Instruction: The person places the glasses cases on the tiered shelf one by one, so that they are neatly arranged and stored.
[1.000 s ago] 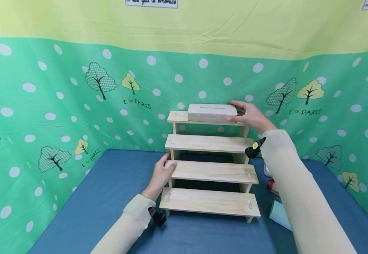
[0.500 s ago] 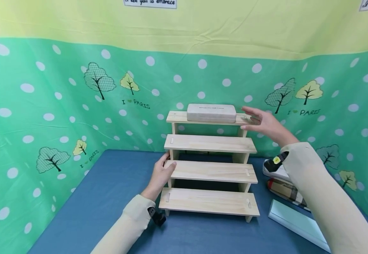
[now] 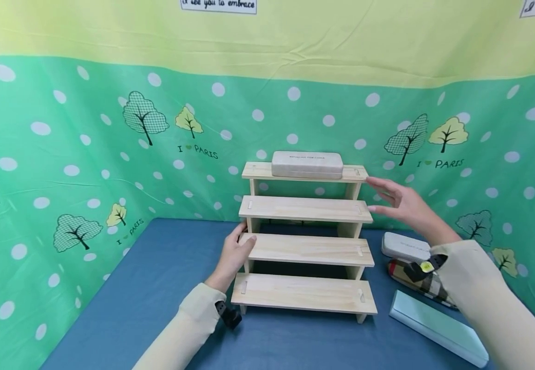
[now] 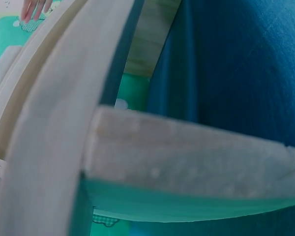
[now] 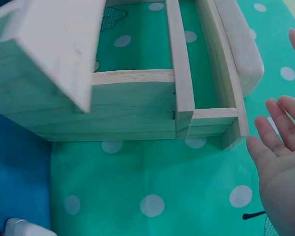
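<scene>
A four-tier wooden step shelf [image 3: 306, 249] stands in the middle of the table. My left hand [image 3: 230, 254] holds its left side at the second tier from the bottom, thumb on the board and fingers partly hidden behind the edge. On the top tier lies a greyish-white pencil case [image 3: 306, 164] with small lettering. To the right of the upper tiers my right hand [image 3: 403, 203] hangs with fingers spread and holds nothing. In the right wrist view its open palm [image 5: 285, 182] shows beside the shelf's end, below the pencil case.
Right of the shelf, three cases lie on the blue tabletop [image 3: 156, 288]: a white case [image 3: 403, 246], a plaid case with a red end [image 3: 399, 272] and a long light-blue case [image 3: 438, 329]. A green dotted curtain [image 3: 230, 118] hangs behind.
My right hand has let go of the greyish-white pencil case on the top tier and moved right and down. The cases on the right have come into fuller view. My left hand stays put.
</scene>
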Motion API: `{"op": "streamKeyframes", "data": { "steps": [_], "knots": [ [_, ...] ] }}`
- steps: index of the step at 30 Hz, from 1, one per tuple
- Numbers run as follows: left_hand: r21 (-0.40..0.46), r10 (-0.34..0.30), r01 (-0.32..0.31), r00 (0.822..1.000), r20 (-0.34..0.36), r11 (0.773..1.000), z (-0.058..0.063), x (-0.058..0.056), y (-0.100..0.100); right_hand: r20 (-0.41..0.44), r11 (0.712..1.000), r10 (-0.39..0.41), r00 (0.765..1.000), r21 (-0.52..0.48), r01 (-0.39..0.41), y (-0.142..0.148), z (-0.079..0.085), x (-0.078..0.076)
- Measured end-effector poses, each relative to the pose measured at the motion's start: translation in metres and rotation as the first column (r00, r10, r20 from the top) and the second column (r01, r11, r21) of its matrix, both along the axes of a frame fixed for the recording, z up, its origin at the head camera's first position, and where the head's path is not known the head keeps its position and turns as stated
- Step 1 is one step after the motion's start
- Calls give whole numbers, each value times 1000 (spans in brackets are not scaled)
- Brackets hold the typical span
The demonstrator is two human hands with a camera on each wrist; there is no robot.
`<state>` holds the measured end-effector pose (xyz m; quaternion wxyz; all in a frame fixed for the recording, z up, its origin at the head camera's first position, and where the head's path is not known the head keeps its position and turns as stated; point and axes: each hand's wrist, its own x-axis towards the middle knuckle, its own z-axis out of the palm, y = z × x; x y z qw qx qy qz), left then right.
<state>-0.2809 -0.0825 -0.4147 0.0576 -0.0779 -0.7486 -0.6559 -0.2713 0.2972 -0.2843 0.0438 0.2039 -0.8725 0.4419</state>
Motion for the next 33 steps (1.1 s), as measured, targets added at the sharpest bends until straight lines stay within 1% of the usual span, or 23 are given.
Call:
{"op": "streamKeyframes", "data": {
  "steps": [3,6,10,12,14,16,17,20,21,23,25,27,33],
  "knots": [
    [0,-1,1,1000,-3,1000,-1,-1,-2,-16,1000,10,1000,28,-10,4,-7,13],
    [1,4,-4,1000,3,1000,-2,-2,-2,-24,999,4,1000,44,-3,8,-14,26],
    [6,-3,3,1000,12,1000,-1,-2,-3,-60,997,8,998,75,-4,14,-27,40],
    [1,-18,18,1000,11,1000,8,4,-2,-89,997,28,996,76,-21,18,-33,46],
    [-8,-27,28,999,16,1000,16,10,-1,-105,997,22,994,70,-14,22,-40,54],
    [-13,-33,33,999,23,999,19,11,0,-109,999,15,994,52,-9,24,-47,61],
    [-9,-34,34,999,20,999,18,12,0,-105,999,7,994,50,-2,24,-50,65],
    [4,-27,27,1000,12,1000,6,5,-1,-100,999,-9,995,30,12,26,-59,75],
    [6,-22,22,1000,8,1000,2,3,-1,-99,1000,-5,995,27,8,28,-62,78],
    [8,-16,16,1000,-4,1000,-1,2,-1,-109,1000,6,994,13,-4,31,-69,85],
    [5,-12,12,1000,-10,1000,-1,2,-1,-118,1000,10,993,9,-9,35,-75,91],
    [3,-11,11,1000,-15,1000,0,2,0,-117,1000,-5,993,16,7,38,-81,98],
    [0,-5,5,1000,-21,1000,0,1,0,-95,993,-87,992,77,95,46,-95,113]
  ]
}}
